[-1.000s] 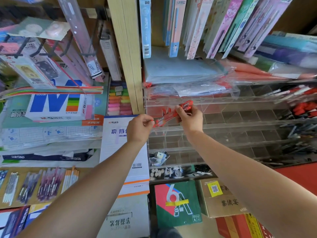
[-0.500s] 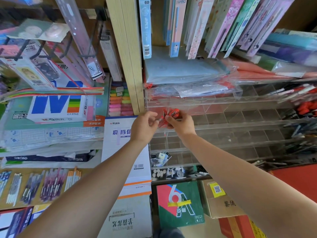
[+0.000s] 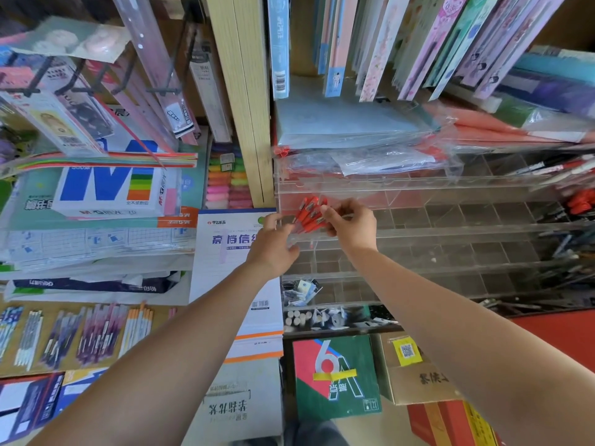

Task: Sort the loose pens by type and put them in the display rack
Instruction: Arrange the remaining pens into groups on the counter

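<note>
Right hand [image 3: 351, 226] grips red pens [image 3: 309, 214] by the rack [image 3: 450, 231]. I cannot tell the left hand's [image 3: 273, 244] grip. Most slots are empty.

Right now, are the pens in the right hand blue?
No, the right hand grips a bundle of red pens at the clear rack.

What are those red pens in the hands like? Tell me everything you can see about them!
The bunch of red plastic pens is several matching pens with pale clips near their tops and clear-looking lower ends. They lie side by side, tilted, tops up and rightward. The right hand grips them from the right; the left hand reaches their lower ends, grip unclear. They hover before the upper-left compartments of the clear plastic display rack.
</note>
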`<state>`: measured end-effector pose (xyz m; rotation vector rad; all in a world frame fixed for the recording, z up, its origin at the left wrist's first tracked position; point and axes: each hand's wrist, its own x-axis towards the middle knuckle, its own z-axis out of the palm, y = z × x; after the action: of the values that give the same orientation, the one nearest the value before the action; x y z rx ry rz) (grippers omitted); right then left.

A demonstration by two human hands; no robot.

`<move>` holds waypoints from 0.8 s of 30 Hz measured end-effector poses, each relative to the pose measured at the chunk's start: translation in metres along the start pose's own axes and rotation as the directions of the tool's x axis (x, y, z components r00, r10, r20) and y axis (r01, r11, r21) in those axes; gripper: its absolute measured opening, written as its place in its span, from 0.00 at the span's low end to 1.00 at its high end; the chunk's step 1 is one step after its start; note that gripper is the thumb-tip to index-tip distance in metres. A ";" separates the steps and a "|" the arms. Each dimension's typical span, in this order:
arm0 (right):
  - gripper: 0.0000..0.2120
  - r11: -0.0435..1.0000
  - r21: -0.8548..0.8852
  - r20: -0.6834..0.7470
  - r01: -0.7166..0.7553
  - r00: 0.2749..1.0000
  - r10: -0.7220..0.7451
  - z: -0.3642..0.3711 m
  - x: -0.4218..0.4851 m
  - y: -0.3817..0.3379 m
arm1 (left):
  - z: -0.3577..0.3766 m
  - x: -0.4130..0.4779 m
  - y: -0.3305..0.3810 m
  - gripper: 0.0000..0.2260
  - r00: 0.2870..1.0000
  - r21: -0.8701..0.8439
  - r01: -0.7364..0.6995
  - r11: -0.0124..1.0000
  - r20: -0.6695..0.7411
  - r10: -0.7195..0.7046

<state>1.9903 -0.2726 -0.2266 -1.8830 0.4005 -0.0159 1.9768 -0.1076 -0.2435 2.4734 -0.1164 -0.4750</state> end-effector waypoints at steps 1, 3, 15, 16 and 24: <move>0.09 1.000 0.012 0.008 0.013 1.000 -0.013 -0.001 -0.002 0.002 | 0.001 0.000 0.000 0.20 1.000 0.007 0.002 1.000 0.008 -0.002; 0.05 0.997 0.069 0.064 0.035 0.997 -0.040 -0.001 -0.008 0.007 | 0.003 -0.002 0.001 0.20 1.000 0.016 0.005 1.000 0.008 -0.005; 0.05 0.999 -0.046 0.018 0.027 0.999 -0.026 0.000 -0.002 0.009 | 0.005 -0.012 0.006 0.29 0.998 -0.008 0.031 0.999 0.055 -0.031; 0.05 0.997 -0.068 0.026 0.043 0.999 -0.041 -0.001 -0.002 0.009 | 0.005 -0.012 0.006 0.29 0.998 -0.015 0.030 0.999 0.053 -0.029; 0.03 0.953 -0.147 0.008 0.264 0.964 -0.265 0.004 -0.031 -0.008 | -0.010 -0.032 -0.003 0.17 0.984 -0.033 0.030 0.999 -0.175 -0.035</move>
<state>1.9637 -0.2581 -0.2144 -2.0721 0.1574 -0.1819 1.9501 -0.0930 -0.2278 2.4781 0.0026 -0.2678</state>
